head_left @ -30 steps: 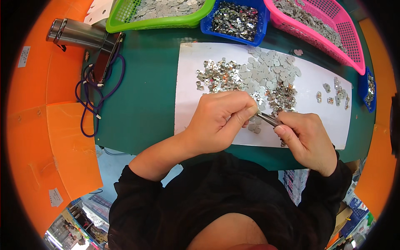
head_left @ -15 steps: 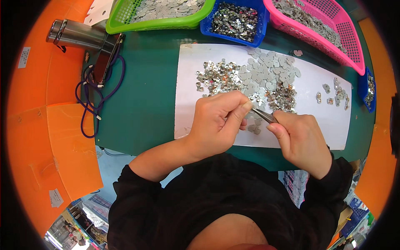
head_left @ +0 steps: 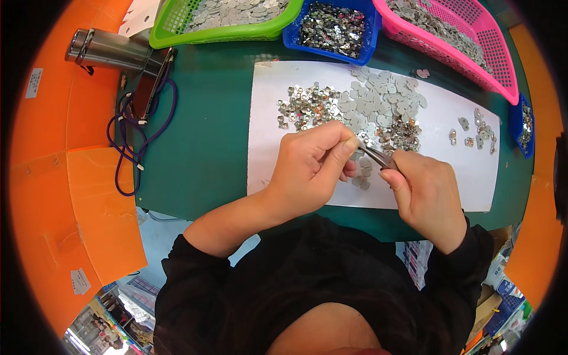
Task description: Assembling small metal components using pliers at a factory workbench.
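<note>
Pliers (head_left: 387, 160) are in my right hand (head_left: 430, 192), which is closed around their handles. Their jaws stand slightly apart and point left, close to the fingertips of my left hand (head_left: 313, 163). Those fingertips are pinched together; whatever small piece they hold is mostly hidden. Both hands are over a white board (head_left: 263, 160). Beyond them lie a pile of small shiny metal fittings (head_left: 307, 106), flat grey pieces (head_left: 381, 94) and a second heap of metal fittings (head_left: 401, 136). A few grey pieces (head_left: 362, 171) sit between my hands.
Along the far side stand a green basket (head_left: 219, 34), a blue bin (head_left: 331, 52) and a pink basket (head_left: 449, 62), all with small metal parts. Joined pieces (head_left: 485, 130) lie at the board's right, near a small blue tray (head_left: 516, 127). A steel flask (head_left: 115, 48) and purple cord (head_left: 168, 118) are left.
The plier jaws have parted a little at my left fingertips. Both hands have stayed nearly in place, the left slightly higher.
</note>
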`<state>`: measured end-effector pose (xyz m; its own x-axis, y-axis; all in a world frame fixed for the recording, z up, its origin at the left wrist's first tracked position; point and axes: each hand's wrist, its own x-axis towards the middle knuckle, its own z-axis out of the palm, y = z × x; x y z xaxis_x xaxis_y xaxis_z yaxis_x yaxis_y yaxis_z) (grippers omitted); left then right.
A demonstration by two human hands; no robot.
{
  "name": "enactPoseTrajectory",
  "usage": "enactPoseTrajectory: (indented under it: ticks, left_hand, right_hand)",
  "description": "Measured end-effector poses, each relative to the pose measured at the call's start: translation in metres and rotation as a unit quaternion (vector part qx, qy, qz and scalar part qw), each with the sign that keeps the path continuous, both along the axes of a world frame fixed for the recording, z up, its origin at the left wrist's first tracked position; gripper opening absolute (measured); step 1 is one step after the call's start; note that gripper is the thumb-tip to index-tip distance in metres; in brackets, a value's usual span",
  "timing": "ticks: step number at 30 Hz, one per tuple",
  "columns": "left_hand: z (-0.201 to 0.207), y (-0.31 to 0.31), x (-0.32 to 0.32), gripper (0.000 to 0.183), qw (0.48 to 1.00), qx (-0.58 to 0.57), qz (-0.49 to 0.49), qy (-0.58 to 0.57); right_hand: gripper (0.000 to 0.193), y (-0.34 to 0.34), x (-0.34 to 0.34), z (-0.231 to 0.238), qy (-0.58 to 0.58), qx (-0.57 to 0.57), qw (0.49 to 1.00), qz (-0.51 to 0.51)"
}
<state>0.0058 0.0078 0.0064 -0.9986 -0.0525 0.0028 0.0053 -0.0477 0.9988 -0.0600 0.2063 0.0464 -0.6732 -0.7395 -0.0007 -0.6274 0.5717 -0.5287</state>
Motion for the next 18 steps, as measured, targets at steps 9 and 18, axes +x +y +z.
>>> enactPoseTrajectory:
  ticks: [9,18]
  left_hand:
    - [0.032,-0.018,-0.002,0.013,0.998,-0.038,-0.022,0.054]
    - [0.011,-0.015,0.027,0.025,0.923,-0.277,-0.014,0.265]
  right_hand:
    - [0.022,0.003,-0.012,0.006,-0.013,-0.139,0.99,0.012]
    - [0.029,-0.006,0.014,-0.014,-0.155,-0.315,0.936,-0.029]
